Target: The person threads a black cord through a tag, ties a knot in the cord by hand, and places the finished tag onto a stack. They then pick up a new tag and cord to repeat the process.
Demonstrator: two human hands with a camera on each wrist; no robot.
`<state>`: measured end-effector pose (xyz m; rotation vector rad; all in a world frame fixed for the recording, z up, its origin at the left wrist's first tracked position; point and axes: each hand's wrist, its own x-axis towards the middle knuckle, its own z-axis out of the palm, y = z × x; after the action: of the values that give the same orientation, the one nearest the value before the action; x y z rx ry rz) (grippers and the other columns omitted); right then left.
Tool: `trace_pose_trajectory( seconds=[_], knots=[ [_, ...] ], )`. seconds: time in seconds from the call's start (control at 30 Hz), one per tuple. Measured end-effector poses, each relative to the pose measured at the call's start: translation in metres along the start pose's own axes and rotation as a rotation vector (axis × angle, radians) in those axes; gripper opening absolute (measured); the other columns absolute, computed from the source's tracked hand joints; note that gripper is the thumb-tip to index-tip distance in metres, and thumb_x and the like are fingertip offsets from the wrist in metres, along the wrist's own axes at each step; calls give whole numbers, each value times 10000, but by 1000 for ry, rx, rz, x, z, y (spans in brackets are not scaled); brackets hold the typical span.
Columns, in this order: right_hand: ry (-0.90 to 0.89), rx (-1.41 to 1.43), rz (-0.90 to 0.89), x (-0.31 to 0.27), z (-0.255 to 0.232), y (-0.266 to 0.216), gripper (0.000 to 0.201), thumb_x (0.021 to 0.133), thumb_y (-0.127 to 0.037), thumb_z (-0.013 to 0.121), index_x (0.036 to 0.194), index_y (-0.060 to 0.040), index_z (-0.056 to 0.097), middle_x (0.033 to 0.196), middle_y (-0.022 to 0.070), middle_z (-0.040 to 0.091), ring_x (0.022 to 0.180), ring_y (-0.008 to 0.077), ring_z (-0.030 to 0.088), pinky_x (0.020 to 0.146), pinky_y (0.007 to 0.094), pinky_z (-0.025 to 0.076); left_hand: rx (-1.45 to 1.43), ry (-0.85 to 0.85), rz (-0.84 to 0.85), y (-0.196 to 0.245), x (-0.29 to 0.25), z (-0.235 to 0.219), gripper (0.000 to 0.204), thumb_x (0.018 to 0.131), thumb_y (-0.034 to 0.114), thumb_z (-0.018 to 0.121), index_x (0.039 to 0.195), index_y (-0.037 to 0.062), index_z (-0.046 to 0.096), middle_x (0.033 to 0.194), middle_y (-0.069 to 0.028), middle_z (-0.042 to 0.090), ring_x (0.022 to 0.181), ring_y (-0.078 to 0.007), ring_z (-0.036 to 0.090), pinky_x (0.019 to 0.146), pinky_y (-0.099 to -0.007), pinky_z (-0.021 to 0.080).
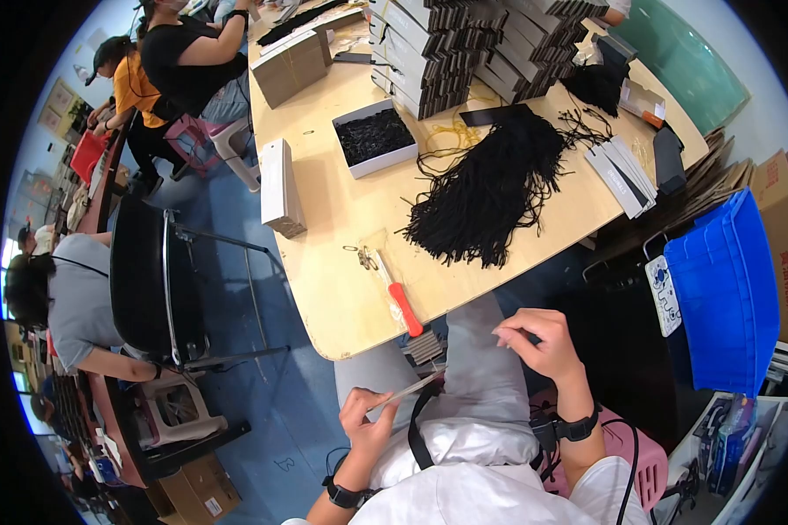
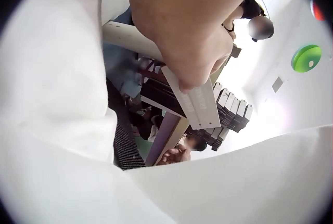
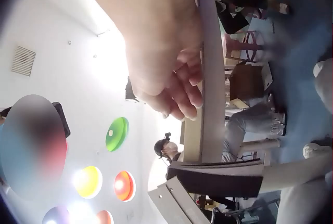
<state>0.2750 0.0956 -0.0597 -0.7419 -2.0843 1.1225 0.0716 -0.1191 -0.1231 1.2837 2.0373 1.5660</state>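
My left hand (image 1: pixel 365 424) pinches a flat grey card (image 1: pixel 409 389) over my lap, seen nearly edge-on in the head view. In the left wrist view the same card (image 2: pixel 200 110) shows pale lettering and two small holes near its end. Off to the right, above my thigh, my right hand (image 1: pixel 547 343) is raised with loosely bent fingers (image 3: pixel 182 96) and nothing visible in them. A small stack of grey cards (image 1: pixel 425 349) sits by my legs, just below the table edge. A red-handled tool (image 1: pixel 404 308) lies at the table's near edge.
On the wooden table (image 1: pixel 350 302) lie a heap of black cords (image 1: pixel 495 192), a white box of small black pieces (image 1: pixel 375 140) and tall stacks of grey cards (image 1: pixel 438 52). More cards (image 1: pixel 623 175) fan out at right. A blue bin (image 1: pixel 725 297) stands beside me.
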Motion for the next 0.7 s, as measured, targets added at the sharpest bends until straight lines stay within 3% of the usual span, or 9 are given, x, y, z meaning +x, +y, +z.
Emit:
trace_pose_trajectory(
  seconds=[0.07, 0.2, 0.43, 0.47, 0.53, 0.63, 0.7],
  knots=[
    [39, 60, 34, 0, -10, 4, 27, 789, -3, 662, 767, 7, 675, 636, 66, 638, 472, 101, 527, 447, 232, 380, -23, 9, -12, 1, 2, 0, 177, 639, -47, 759, 786, 20, 686, 712, -87, 603, 639, -176, 563, 569, -265, 420],
    [190, 62, 82, 8, -40, -1, 62, 818, 24, 614, 785, 49, 661, 654, 94, 638, 541, 113, 623, 461, 215, 431, -79, -29, -36, 0, 6, 0, 156, 643, -44, 760, 760, 16, 677, 705, -87, 606, 621, -179, 563, 562, -267, 421],
    [557, -183, 263, 25, -105, 15, 140, 900, -85, 596, 838, 23, 660, 621, 14, 595, 531, 45, 541, 474, 185, 358, -83, -130, -62, -1, 5, 3, 163, 647, -3, 778, 690, 3, 621, 682, -94, 595, 593, -189, 556, 544, -276, 416],
    [596, -235, 274, 29, -115, 16, 146, 903, -97, 598, 840, 19, 662, 615, 9, 591, 532, 36, 528, 475, 185, 353, -86, -116, -113, 0, 3, 4, 248, 661, 47, 783, 675, -8, 541, 680, -75, 551, 629, -175, 516, 582, -276, 391],
    [718, -295, 238, 37, -137, 26, 153, 908, -122, 606, 849, 8, 663, 615, -4, 583, 545, 19, 498, 481, 183, 341, -36, -112, -116, 2, 5, -2, 248, 666, 58, 784, 677, -9, 545, 690, -83, 562, 635, -182, 526, 589, -276, 396],
    [1011, -651, 190, 48, -178, 35, 123, 887, -120, 623, 895, -2, 655, 685, 31, 615, 593, 81, 536, 544, 227, 417, 56, -98, -38, -6, 15, 0, 164, 665, -3, 743, 807, -13, 660, 714, -110, 636, 646, -221, 612, 599, -280, 457],
    [1061, -737, 343, 53, -208, 36, 246, 857, -208, 661, 1016, -23, 632, 799, 55, 617, 665, 147, 574, 631, 294, 467, 31, -45, -47, -4, 16, 4, 154, 685, 7, 741, 781, -9, 621, 728, -119, 630, 660, -225, 605, 616, -287, 447]
  ],
)
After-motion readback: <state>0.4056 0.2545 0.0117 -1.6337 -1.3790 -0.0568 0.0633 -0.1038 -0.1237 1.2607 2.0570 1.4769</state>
